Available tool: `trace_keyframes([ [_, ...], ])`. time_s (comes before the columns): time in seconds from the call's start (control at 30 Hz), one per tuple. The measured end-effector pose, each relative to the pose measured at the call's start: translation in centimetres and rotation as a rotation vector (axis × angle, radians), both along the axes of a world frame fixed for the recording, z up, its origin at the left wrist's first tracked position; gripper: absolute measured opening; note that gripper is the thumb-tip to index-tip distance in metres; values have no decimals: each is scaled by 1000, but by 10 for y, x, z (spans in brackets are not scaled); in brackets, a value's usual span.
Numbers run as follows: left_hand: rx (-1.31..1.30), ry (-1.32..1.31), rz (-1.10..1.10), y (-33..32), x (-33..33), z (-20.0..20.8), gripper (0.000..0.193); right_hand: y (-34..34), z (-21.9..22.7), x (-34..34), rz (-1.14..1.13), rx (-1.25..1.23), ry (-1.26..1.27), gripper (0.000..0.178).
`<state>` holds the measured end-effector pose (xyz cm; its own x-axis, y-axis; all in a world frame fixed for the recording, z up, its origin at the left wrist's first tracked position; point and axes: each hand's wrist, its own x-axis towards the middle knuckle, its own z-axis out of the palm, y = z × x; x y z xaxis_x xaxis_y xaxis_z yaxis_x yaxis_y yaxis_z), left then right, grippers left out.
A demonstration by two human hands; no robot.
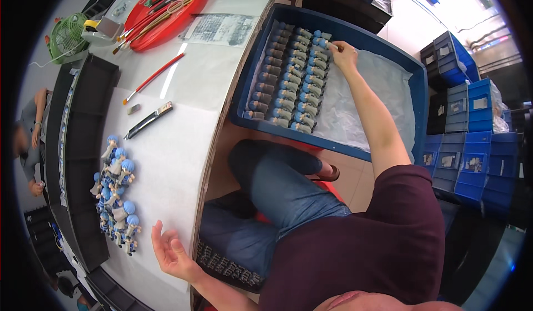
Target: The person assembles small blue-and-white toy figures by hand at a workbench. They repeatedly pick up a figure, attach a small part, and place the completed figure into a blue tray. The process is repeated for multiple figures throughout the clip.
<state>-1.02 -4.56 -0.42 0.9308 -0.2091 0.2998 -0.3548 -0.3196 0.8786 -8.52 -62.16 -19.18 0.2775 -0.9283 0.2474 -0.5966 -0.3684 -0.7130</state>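
Note:
Over the blue tray [419,105], my right hand [345,56] is closed in a pinch on the end of a small blue-haired figurine [320,42] at the far end of a row. Rows of similar figurines [286,94] in grey lie side by side on a white liner in the tray's left half. My left hand [173,253] hovers near the table's edge, palm up and fingers apart, with nothing in it. Beside it on the white table [166,183] is a cluster of blue-haired figurines [117,194], some overlapping.
A red-handled paintbrush [154,78], a dark cutter-like tool [149,120] and a small grey block [134,109] lie on the table. Beyond are a red tray [201,6] of brushes and a green fan [68,38]. Blue crates [472,161] stand right. A co-worker [34,125] sits across.

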Motion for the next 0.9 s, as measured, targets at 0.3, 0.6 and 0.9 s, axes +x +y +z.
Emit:
trace_keyframes([
  [0.3, 90, 7, 50, -6, 0, 1, 42, -12, -36, 16, 31, 38, 109, 31],
  [0.6, 74, 2, 35, -6, -2, 3, 38, -21, -13, -4, 91, -174, 124, 27],
  [0.9, 1, -11, 43, -11, 0, -2, 32, 52, 32, -61, -43, -52, -379, 25],
])
